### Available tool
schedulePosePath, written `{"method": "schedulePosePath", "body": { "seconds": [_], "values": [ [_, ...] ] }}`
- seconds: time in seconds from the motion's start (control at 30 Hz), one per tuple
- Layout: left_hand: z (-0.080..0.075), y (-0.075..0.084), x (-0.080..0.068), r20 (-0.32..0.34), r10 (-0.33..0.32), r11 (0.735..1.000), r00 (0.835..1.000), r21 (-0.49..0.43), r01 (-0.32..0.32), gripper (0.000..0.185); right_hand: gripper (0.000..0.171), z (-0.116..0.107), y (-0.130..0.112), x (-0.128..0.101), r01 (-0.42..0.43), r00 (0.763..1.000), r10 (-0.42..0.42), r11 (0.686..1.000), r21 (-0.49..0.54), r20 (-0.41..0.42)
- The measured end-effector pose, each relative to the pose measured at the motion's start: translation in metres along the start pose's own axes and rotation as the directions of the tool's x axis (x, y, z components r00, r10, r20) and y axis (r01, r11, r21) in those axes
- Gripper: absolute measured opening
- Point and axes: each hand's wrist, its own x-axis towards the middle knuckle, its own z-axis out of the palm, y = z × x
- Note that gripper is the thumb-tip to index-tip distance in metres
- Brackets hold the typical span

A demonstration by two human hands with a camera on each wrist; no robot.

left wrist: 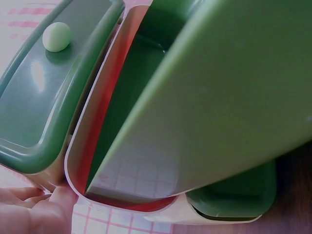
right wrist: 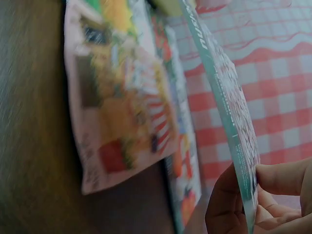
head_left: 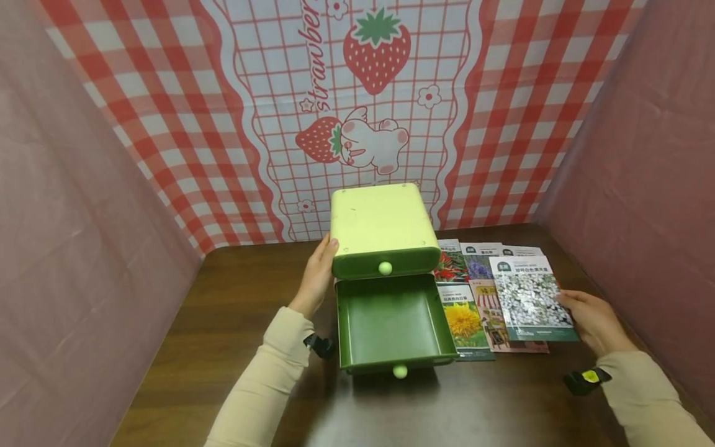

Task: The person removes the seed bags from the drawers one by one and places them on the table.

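A green drawer cabinet (head_left: 383, 233) on the wooden table (head_left: 234, 323), lower drawer (head_left: 393, 323) pulled out, is steadied by the left hand (head_left: 317, 276), fingers straight; a white-flowered seed packet (head_left: 530, 298) is pinched in the right hand (head_left: 594, 323) above other packets (head_left: 466, 320)

Drawer cabinet (head_left: 382, 226): centre of the frame, on the table (head_left: 234, 323), in front of the backdrop cloth (head_left: 357, 93).
Open drawer (head_left: 393, 323): pulled out below the cabinet's closed drawer, toward the lower frame edge.
Left hand (head_left: 317, 276): against the cabinet's left side.
Seed packets (head_left: 475, 298): flat on the table, right of the drawer.
Held packet (head_left: 530, 298): above those packets, its right edge in the right hand (head_left: 594, 320).
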Motion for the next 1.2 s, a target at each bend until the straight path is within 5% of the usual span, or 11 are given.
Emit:
{"method": "schedulePosePath", "body": {
  "seconds": [0.2, 0.77, 1.2],
  "values": [
    [0.000, 0.001, 0.000, -0.004, -0.005, 1.000, 1.000, -0.009, 0.005, 0.065, 0.058, 0.000, 0.012, 0.011, -0.070, 0.997, 0.069, 0.997, -0.022, -0.037],
    [0.001, 0.001, 0.000, -0.001, -0.018, 0.999, 1.000, -0.039, 0.018, 0.064, 0.058, 0.006, 0.020, 0.022, -0.117, 0.991, 0.100, 0.972, -0.203, -0.093],
    [0.001, 0.001, -0.001, 0.003, 0.000, 1.000, 1.000, -0.028, 0.000, 0.065, 0.045, 0.006, 0.017, 0.016, -0.054, 0.987, -0.016, 0.900, -0.433, -0.157]
  ]
}}
